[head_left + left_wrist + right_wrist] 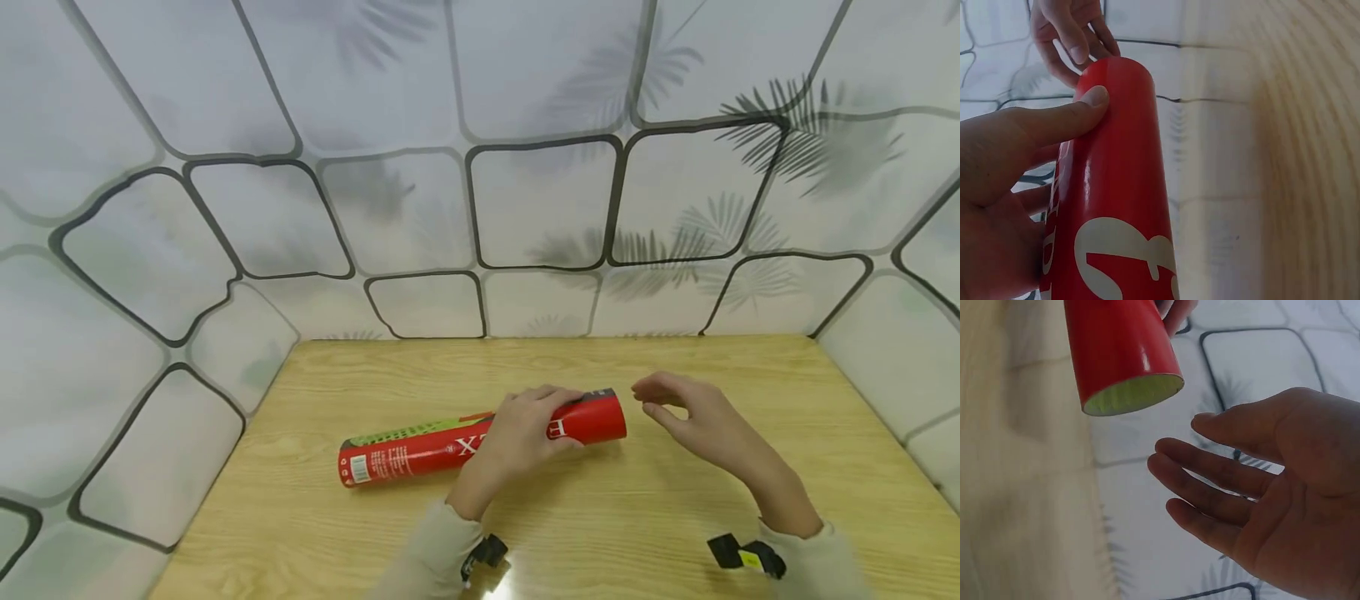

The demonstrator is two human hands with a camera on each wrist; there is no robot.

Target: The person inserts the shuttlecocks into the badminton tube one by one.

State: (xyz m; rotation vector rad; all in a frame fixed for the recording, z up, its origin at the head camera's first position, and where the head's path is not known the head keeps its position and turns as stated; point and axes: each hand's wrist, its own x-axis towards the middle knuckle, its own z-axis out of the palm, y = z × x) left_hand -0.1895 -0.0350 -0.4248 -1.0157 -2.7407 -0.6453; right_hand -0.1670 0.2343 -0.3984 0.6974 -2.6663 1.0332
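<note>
A long red shuttlecock tube (pixel 431 450) with white lettering, a barcode and a green patterned strip lies slantwise above or on the table; contact is unclear. My left hand (pixel 517 437) grips it near its right end, thumb on the near side and fingers over the top. In the left wrist view, the thumb lies along the red tube (pixel 1122 156). The right wrist view shows the tube's end (pixel 1125 356) uncapped, with a ribbed yellow-green inside. My right hand (pixel 705 421) hovers just right of that end, fingers loosely bent, holding nothing and apart from the tube.
A light wood-grain table (pixel 300 533) spreads under both hands. Behind it and at both sides rise pale walls (pixel 540 208) with dark stone outlines and leaf shadows. Each wrist wears a small black strapped device (pixel 750 557).
</note>
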